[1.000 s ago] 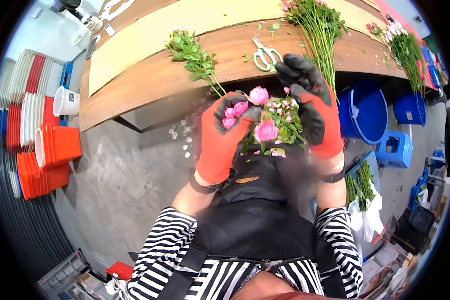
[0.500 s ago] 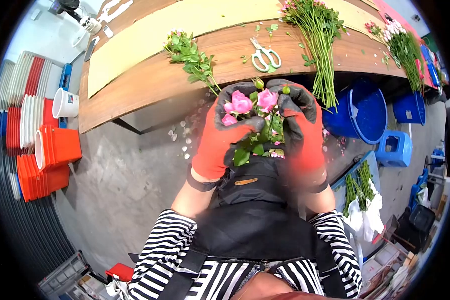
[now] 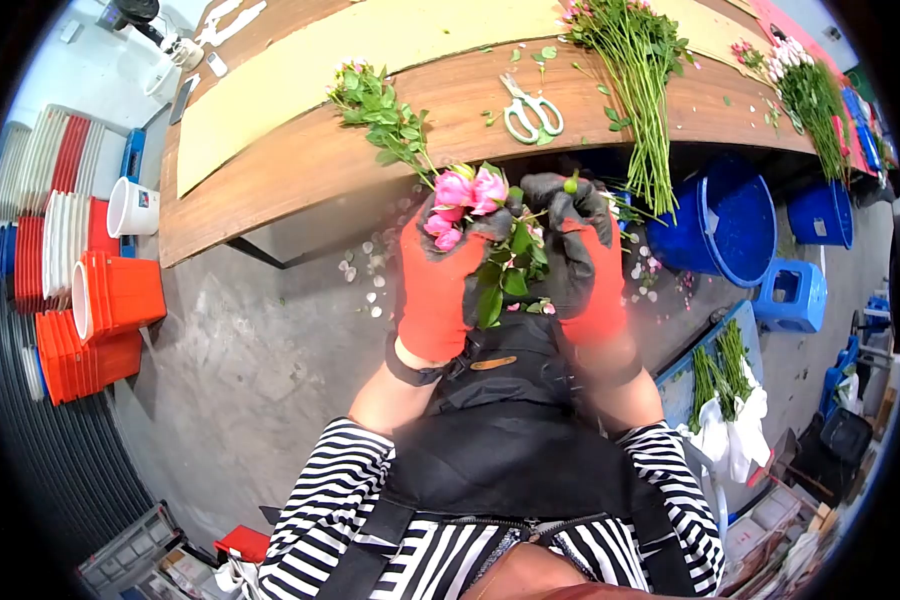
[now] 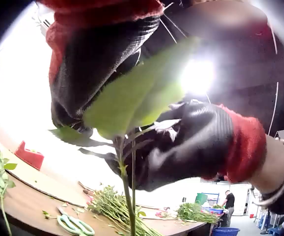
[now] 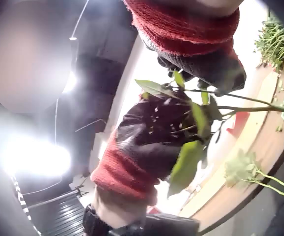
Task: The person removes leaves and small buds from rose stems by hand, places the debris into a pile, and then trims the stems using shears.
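Observation:
My gloved left hand (image 3: 438, 285) holds a rose stem with several pink blooms (image 3: 472, 190) at its top. Green leaves (image 3: 515, 262) hang below the blooms, between the two hands. Close on the right, my gloved right hand (image 3: 592, 262) has curled fingers at a small green bud (image 3: 570, 186), pinching a thin side shoot. From the left wrist view, the stem (image 4: 127, 191) runs down below both gloves, and a large blurred leaf (image 4: 132, 101) covers part of them. The right wrist view shows leaves (image 5: 187, 164) beside the left glove.
On the wooden table (image 3: 300, 190) lie a leafy rose stem (image 3: 395, 125), green-handled scissors (image 3: 532, 112) and a large rose bundle (image 3: 645, 100). Blue buckets (image 3: 710, 225) and a blue stool (image 3: 790, 296) stand at right, orange bins (image 3: 120, 290) at left. Fallen petals dot the floor.
My right hand came in from the right, reached the blooms, then drew slightly right with the bud at its fingers. The blooms in my left hand now sit further left than half a second ago.

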The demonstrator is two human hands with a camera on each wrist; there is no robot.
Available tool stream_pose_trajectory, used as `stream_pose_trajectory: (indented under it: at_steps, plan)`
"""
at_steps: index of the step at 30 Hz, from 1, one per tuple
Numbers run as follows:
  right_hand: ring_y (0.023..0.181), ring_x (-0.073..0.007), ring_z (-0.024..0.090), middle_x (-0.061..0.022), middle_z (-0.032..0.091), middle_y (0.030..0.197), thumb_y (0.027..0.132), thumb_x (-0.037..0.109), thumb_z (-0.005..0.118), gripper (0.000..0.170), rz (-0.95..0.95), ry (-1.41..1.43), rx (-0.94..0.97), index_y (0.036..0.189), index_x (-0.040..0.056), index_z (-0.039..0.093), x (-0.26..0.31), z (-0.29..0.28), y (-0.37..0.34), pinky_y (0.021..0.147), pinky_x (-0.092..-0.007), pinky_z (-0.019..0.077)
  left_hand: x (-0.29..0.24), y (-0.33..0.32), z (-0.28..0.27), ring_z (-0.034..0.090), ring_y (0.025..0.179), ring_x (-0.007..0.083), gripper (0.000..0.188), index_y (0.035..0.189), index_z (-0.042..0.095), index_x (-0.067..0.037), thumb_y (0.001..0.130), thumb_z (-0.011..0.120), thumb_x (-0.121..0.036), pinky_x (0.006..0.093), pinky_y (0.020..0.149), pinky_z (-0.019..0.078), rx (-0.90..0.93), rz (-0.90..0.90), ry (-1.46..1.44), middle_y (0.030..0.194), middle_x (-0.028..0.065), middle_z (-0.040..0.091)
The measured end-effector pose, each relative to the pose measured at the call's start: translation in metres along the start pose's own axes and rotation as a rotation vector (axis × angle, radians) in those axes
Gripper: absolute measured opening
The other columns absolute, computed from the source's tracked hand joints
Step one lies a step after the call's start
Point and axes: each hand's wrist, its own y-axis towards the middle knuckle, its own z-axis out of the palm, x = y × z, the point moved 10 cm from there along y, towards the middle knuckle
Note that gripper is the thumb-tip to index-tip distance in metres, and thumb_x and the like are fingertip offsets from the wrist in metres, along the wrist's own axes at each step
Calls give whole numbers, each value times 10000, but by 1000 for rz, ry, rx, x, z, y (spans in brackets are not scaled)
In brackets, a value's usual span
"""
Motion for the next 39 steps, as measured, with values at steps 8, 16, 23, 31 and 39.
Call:
stream_pose_trajectory:
  at_steps: [8, 16, 23, 31, 39]
  plan:
    - [1206, -203, 515, -104, 548, 1286, 789, -27, 638, 499, -180, -711, -9, 1276, 12, 536, 12, -38, 2, 1033, -336, 394, -21, 2, -3, 642, 916, 148, 320, 1093, 621, 12, 774, 643, 30, 298, 863, 497, -23, 13, 69, 993, 62, 672]
    - [1138, -194, 557, -113, 589, 1228, 779, 23, 597, 457, 106, -364, 549, 1234, -21, 599, 53, 53, 3, 998, -312, 416, -6, -3, 30, 612, 889, 94, 427, 1137, 618, 14, 721, 694, -37, 277, 833, 498, 312, -135, 149, 999, 32, 672]
    - [991, -153, 581, -76, 641, 1092, 709, 11, 687, 292, -53, -495, 787, 1001, -1, 684, 64, 72, 5, 862, -294, 461, -2, -8, 42, 598, 938, 99, 510, 1213, 597, 10, 708, 652, -27, 275, 849, 489, 420, -289, 108, 1052, 27, 670]
    - [961, -127, 589, -60, 646, 1042, 820, 8, 641, 265, 211, -81, 285, 1080, 20, 593, 35, 23, 16, 848, -266, 472, -25, -6, 52, 601, 914, 103, 477, 1089, 619, -22, 638, 755, 53, 267, 844, 489, 321, 1, 285, 980, 20, 648]
    - [766, -134, 597, -83, 654, 954, 887, 123, 610, 148, 220, 3, 189, 997, 25, 592, 27, 22, 16, 715, -266, 482, -27, -13, 13, 603, 873, 125, 365, 1067, 608, 15, 711, 680, 40, 273, 810, 479, -45, 153, 335, 955, 49, 639]
